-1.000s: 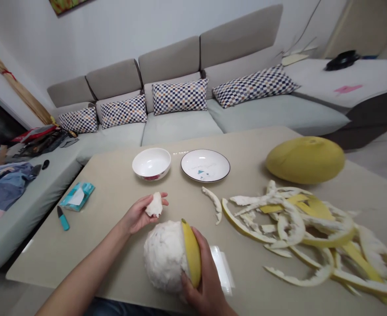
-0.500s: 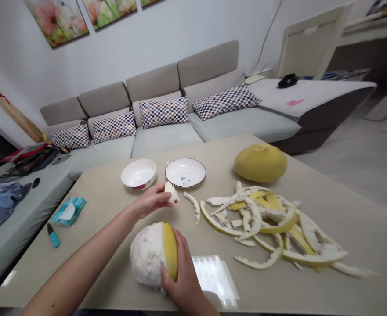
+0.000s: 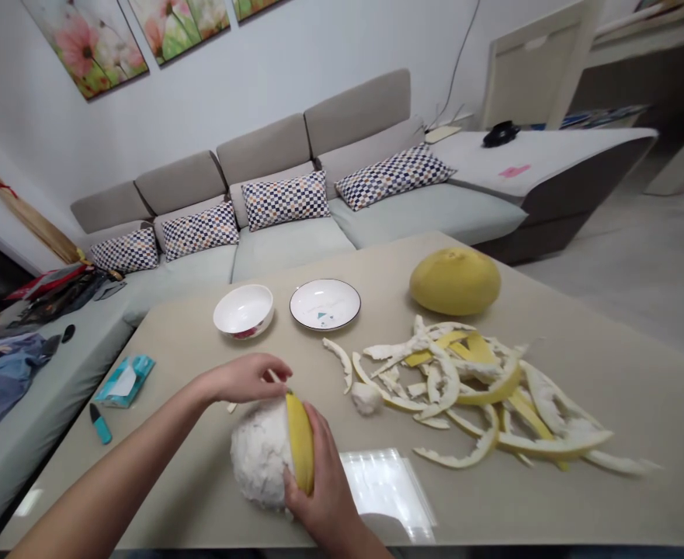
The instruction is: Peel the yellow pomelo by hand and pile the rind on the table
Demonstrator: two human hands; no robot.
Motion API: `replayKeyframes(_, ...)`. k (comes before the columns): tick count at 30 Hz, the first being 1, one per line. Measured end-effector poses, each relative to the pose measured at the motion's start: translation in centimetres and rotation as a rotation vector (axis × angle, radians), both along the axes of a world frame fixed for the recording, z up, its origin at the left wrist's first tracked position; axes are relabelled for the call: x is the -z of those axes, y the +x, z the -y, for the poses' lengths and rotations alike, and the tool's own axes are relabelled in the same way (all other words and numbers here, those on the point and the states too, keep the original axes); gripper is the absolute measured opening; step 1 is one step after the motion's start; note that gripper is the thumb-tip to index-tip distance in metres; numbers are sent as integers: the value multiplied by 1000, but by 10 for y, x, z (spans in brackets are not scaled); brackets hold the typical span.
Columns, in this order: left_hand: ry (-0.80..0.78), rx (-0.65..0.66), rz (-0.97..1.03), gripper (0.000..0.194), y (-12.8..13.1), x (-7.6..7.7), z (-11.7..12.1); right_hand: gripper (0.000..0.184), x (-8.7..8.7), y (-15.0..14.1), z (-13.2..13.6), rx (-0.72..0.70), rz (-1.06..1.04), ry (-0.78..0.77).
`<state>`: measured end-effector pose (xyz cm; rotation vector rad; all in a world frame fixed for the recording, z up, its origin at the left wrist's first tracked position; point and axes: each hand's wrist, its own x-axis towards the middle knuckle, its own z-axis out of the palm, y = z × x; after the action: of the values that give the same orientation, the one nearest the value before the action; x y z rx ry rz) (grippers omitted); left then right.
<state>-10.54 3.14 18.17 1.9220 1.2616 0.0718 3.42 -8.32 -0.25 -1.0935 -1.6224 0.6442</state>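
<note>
R hand (image 3: 325, 497) clamped on peeled pomelo (image 3: 257, 458), fingers wrapped over yellow rind strip (image 3: 300, 442) on fruit's right side; fruit sits near front edge of table (image 3: 609, 388). L hand (image 3: 242, 378) curled just above fruit, can't tell if it's gripping anything. Loose pith lump (image 3: 366, 398) just beside peel pile (image 3: 463, 396); whole pomelo (image 3: 455, 281) behind pile; white plate (image 3: 324, 280) & white bowl (image 3: 242, 287) toward far edge.
</note>
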Motion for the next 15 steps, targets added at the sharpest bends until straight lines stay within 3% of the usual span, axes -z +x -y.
replayKeyframes(3, 64, 13, -76, 27, -13, 3, 17, 88, 0, 0, -1, 9, -19, 2)
replayKeyframes(7, 273, 1, -113, 26, -8, 13, 33, 86, -2, -3, 1, 29, 0, 39)
replayKeyframes(12, 476, 135, -184, 14, 4, 20, 38, 88, -2, -5, 3, 44, 32, 79)
replayKeyframes(15, 480, 192, -158, 14, 0, 20, 36, 89, -1, -4, 4, 36, 23, 72)
